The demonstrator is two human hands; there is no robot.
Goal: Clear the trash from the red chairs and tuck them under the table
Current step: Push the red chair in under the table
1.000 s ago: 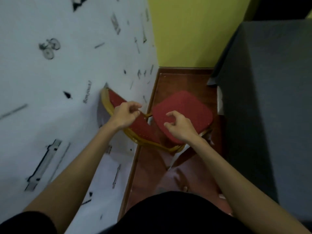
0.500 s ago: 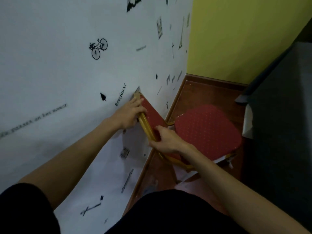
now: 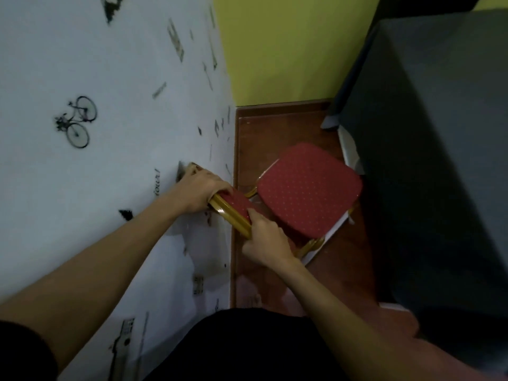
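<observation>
A red chair with a dotted seat (image 3: 308,188) and gold frame stands between the white wall and the table draped in dark grey cloth (image 3: 439,149). Its backrest top rail (image 3: 233,213) leans against the wall. My left hand (image 3: 200,188) grips the far end of that rail and my right hand (image 3: 264,240) grips the near end. The seat's right edge touches the tablecloth. No trash shows on the seat.
A white wall with black prints (image 3: 96,119) runs close on the left, a yellow wall (image 3: 288,50) closes the far end. The brown wooden floor (image 3: 275,125) forms a narrow aisle. A white strip (image 3: 349,149) shows under the tablecloth edge.
Both hands went from hovering open-fingered above the chair to gripping the backrest rail. The chair now sits closer to the table on the right.
</observation>
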